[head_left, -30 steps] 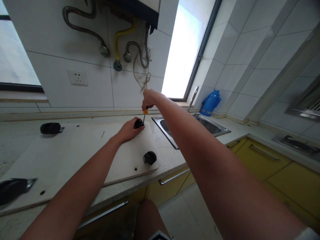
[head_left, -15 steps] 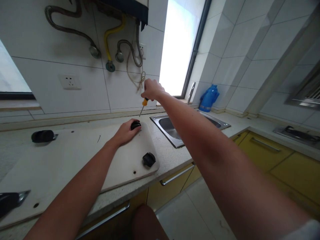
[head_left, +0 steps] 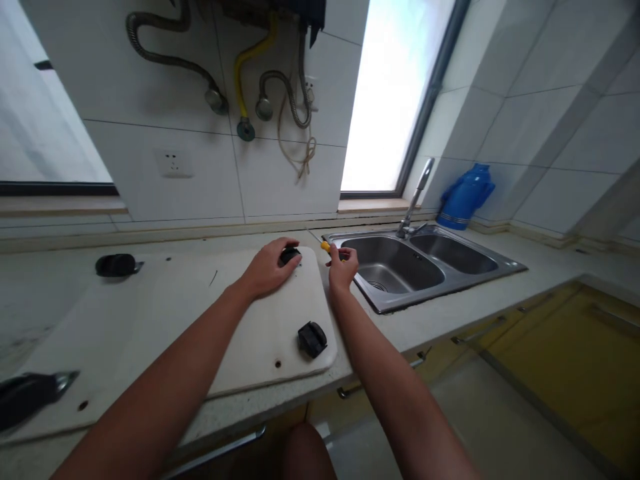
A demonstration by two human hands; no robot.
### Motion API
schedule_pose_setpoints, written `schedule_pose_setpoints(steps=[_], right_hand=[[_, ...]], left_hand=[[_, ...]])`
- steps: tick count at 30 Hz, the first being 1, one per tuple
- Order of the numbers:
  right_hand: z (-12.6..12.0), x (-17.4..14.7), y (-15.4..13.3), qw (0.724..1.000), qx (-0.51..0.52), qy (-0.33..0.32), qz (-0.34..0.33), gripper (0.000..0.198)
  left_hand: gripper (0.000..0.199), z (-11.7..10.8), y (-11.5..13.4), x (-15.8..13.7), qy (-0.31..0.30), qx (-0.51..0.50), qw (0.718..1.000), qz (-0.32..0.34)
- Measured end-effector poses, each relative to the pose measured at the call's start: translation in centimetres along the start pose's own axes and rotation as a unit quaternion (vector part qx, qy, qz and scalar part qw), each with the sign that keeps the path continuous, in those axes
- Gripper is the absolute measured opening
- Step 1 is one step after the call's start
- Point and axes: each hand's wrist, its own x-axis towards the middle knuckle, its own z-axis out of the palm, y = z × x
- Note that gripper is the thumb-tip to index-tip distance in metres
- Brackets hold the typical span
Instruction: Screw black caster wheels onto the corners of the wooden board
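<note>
One caster (head_left: 290, 256) sits near the far right corner of the board (head_left: 273, 320), the left hand (head_left: 273, 267) curled round it; it is likely light, stiff and smooth, best pinched by its sides. The right hand (head_left: 343, 267) is closed on a screwdriver (head_left: 325, 247), probably light and rigid, best held at its yellow end, tip apart from the caster. The board lies on the desk (head_left: 395, 326), left of the sink (head_left: 450, 283)
</note>
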Motion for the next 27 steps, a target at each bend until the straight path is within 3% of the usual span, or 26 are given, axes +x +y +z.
schedule_pose_setpoints(steps=[4,7,10,12,13,15,18,20,23,27], right_hand=[[0.0,0.3,0.6,1.000,0.030,-0.001,-0.007,0.033],[0.6,0.7,0.9,0.999,0.050,0.002,-0.003,0.034],[1.2,0.8,1.0,0.998,0.069,0.005,-0.005,0.034],[1.4,0.6,0.8,0.997,0.079,0.008,-0.007,0.032],[1.4,0.5,0.7,0.997,0.082,0.011,-0.009,0.031],[1.2,0.2,0.4,0.996,0.085,0.017,-0.013,0.029],[1.0,-0.1,0.2,0.996,0.084,0.028,-0.021,0.028],[0.9,-0.1,0.3,0.996,0.084,0.031,-0.027,0.028],[0.9,0.0,0.5,0.995,0.088,0.028,-0.033,0.031],[0.9,0.0,0.7,0.995,0.091,0.020,-0.036,0.034]], left_hand=[[0.030,-0.3,2.1,-0.6,0.126,0.030,0.992,0.008],[0.028,-3.5,3.3,-1.2,0.198,0.070,0.978,-0.014],[0.032,-10.8,3.5,-2.7,0.196,0.119,0.973,-0.005],[0.028,-17.4,2.8,-4.5,0.185,0.201,0.959,-0.071],[0.030,-20.8,2.2,-5.8,0.179,0.251,0.941,-0.137],[0.030,-27.0,0.5,-9.0,0.155,0.345,0.867,-0.323],[0.016,-33.1,-2.4,-15.3,0.152,0.372,0.795,-0.454],[0.018,-34.7,-4.0,-19.6,0.146,0.371,0.758,-0.516],[0.025,-35.1,-6.4,-24.1,0.150,0.373,0.711,-0.577],[0.036,-34.9,-9.3,-25.4,0.154,0.368,0.658,-0.638]])
